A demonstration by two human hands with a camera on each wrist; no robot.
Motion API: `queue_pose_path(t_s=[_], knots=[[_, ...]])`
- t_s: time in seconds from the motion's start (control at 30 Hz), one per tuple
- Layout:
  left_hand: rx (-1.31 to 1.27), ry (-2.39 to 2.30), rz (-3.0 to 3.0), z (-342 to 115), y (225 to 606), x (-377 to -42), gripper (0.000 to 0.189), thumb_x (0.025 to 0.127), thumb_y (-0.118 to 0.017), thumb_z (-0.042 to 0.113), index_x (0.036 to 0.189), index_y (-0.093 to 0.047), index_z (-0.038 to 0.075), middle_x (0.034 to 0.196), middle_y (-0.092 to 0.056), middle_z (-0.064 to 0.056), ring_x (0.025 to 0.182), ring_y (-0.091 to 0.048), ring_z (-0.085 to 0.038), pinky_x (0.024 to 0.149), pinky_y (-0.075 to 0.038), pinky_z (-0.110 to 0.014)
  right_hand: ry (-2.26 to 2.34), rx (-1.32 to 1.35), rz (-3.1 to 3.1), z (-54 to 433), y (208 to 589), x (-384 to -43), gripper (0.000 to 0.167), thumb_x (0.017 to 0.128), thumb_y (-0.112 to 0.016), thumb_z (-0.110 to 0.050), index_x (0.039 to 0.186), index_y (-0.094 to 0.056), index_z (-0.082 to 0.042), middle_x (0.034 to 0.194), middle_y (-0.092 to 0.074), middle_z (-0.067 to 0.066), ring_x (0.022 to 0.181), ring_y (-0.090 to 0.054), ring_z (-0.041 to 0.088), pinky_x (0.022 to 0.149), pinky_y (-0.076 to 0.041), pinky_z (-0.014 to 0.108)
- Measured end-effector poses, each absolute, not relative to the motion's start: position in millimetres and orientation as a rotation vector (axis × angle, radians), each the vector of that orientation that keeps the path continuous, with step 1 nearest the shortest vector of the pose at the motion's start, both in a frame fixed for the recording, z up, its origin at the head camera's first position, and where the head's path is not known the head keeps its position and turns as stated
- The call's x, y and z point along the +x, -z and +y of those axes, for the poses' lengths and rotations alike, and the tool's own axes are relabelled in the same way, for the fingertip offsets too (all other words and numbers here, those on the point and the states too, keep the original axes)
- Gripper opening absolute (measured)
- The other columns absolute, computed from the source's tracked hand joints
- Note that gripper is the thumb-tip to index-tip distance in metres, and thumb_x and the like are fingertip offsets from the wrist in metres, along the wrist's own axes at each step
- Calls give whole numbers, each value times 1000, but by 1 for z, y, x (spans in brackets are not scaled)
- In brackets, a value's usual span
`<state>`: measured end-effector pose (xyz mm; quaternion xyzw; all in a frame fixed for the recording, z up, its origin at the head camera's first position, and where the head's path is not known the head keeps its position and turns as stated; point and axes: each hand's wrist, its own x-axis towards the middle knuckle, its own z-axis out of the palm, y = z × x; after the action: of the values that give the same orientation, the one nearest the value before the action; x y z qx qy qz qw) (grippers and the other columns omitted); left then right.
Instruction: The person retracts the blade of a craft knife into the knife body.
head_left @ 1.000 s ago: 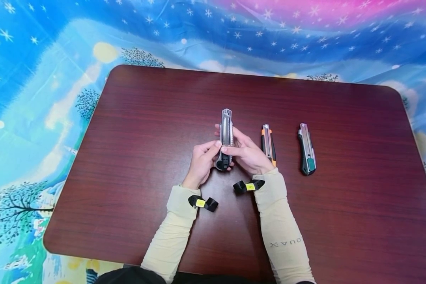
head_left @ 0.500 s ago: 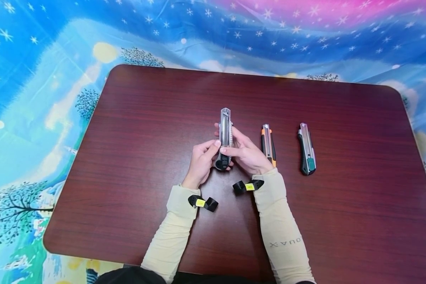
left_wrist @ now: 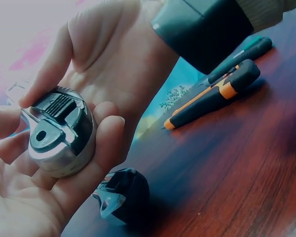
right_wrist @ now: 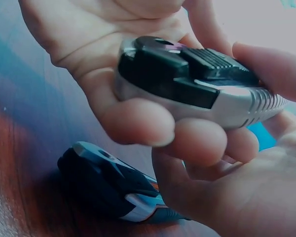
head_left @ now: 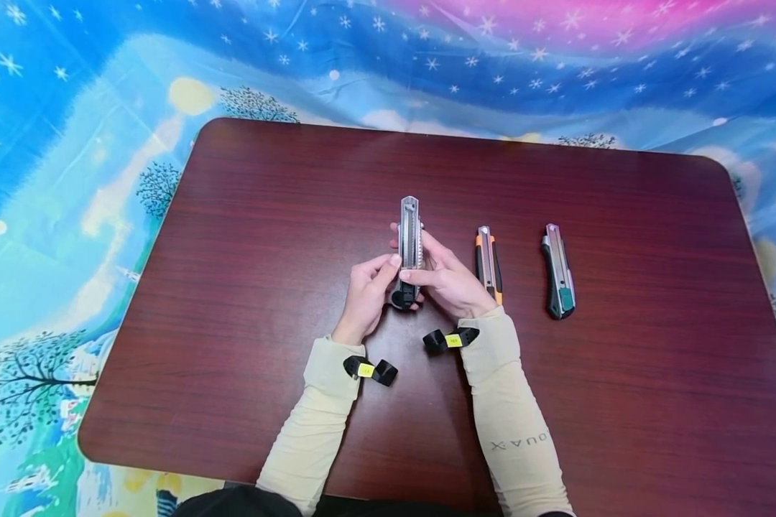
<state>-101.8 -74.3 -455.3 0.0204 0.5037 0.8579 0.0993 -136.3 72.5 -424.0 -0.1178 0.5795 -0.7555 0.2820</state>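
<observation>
Both hands hold a silver and black snap-off utility knife [head_left: 410,233] above the table, its blade end pointing away from the body. My left hand [head_left: 365,294] grips its left side, thumb on the metal. From the right, my right hand [head_left: 453,280] holds it with the thumb across the front and fingers behind. In the right wrist view, fingers curl under the silver body, and the black ridged slider [right_wrist: 219,64] faces up. The left wrist view shows the rounded black rear end [left_wrist: 47,136]. Whether the blade is out cannot be told.
An orange and black utility knife [head_left: 489,262] lies close to the right wrist. Farther right is a black and green one [head_left: 559,273]. Under the hands, another dark knife [right_wrist: 103,182] rests on the brown table [head_left: 284,201]. A patterned cloth [head_left: 362,64] hangs behind.
The held knife has shifted very slightly left and tilted a little. Both hands keep their hold, and the knives on the table have not moved.
</observation>
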Motion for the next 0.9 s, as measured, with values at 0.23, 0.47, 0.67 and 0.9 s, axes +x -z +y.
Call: queue_pose_path(t_s=[0.23, 0.47, 0.67, 0.9], knots=[[22, -2526, 1496, -73, 455, -102, 41, 102, -44, 15, 118, -51, -22, 73, -72, -3, 57, -68, -21, 51, -60, -35, 2025, -311, 1588, 73, 426, -136, 74, 85, -55, 10, 151, -28, -7, 149, -30, 28, 128, -40, 25, 97, -38, 23], [-58, -2502, 1540, -71, 457, -102, 41, 101, -48, 22, 114, -57, -16, 71, -71, -8, 55, -68, -23, 50, -60, -37, 2012, -281, 1653, 73, 429, -137, 71, 85, -59, 7, 149, -33, -9, 135, -46, 24, 114, -52, 18, 100, -40, 23], [-96, -2490, 1596, -70, 456, -102, 43, 104, -42, 28, 122, -59, -8, 82, -72, -14, 58, -69, -24, 52, -60, -37, 1998, -206, 1749, 75, 426, -137, 67, 84, -66, 3, 145, -41, -9, 131, -57, 16, 101, -62, 16, 93, -45, 24], [-11, -2499, 1631, -71, 452, -101, 43, 95, -42, 14, 133, -51, -6, 96, -68, -20, 61, -65, -19, 52, -56, -31, 2050, -125, 1794, 79, 427, -138, 65, 85, -68, 0, 145, -43, -6, 148, -44, 18, 108, -59, 12, 92, -49, 20]])
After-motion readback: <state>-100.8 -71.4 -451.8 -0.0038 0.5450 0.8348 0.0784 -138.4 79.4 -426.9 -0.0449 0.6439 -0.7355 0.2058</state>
